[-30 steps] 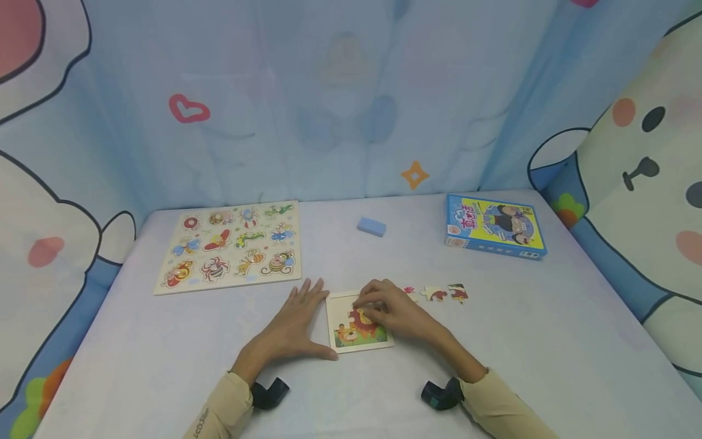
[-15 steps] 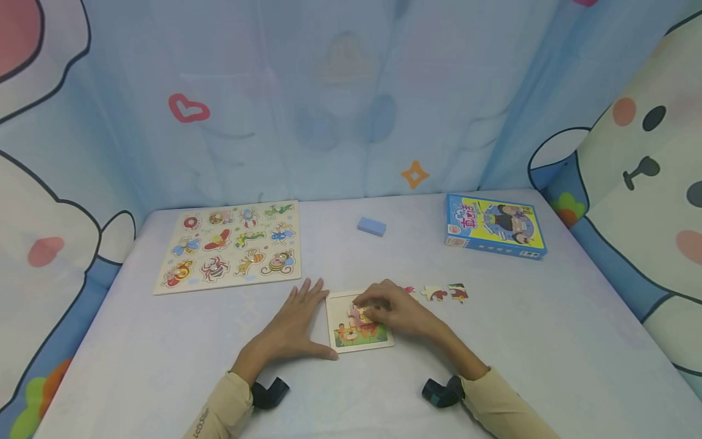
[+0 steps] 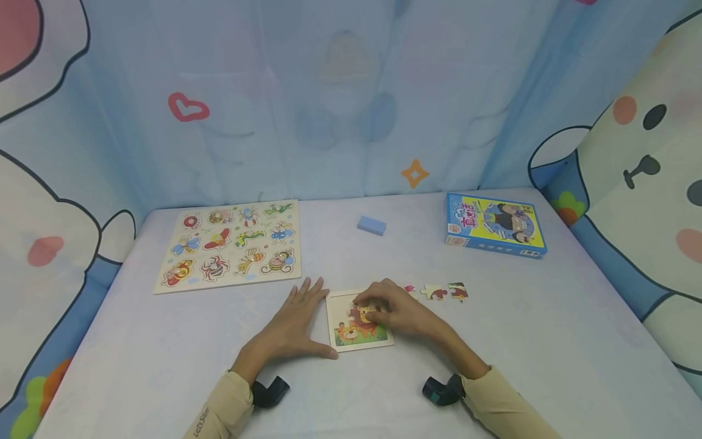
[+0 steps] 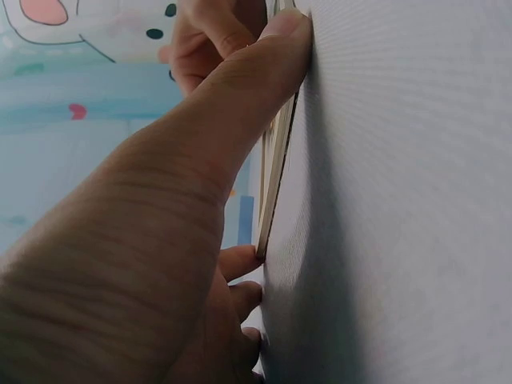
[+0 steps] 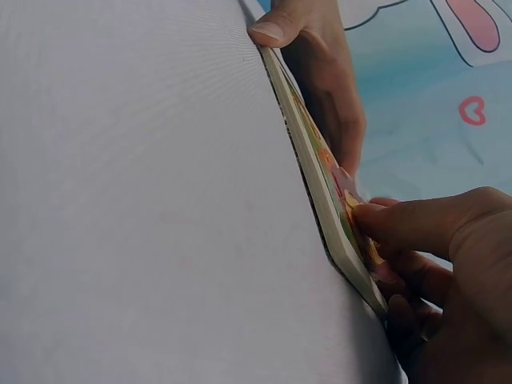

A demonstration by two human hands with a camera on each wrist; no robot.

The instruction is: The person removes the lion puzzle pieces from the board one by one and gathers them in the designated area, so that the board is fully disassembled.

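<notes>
A small wooden puzzle board (image 3: 333,329) with a pale frame lies in front of me, its lower part filled with lion and giraffe pieces. My left hand (image 3: 293,326) spreads along its left side, thumb at the near corner and index fingertip at the far one. Over the upper right of the board is my right hand (image 3: 403,312), thumb and fingers pinching a lion-face puzzle piece (image 3: 361,314). Seen from the right wrist, this puzzle piece (image 5: 349,190) stands slightly proud of the frame. The right fingers hide part of the board.
Loose puzzle pieces (image 3: 435,293) lie right of the board, one partly behind the right hand. A larger insect puzzle board (image 3: 233,281) sits back left. Farther back are a blue block (image 3: 372,226) and a blue and yellow box (image 3: 496,226).
The lion-face piece has shifted tilt under my right fingers: it shone pale half a second ago and shows dark red now. My left hand stays in place.
</notes>
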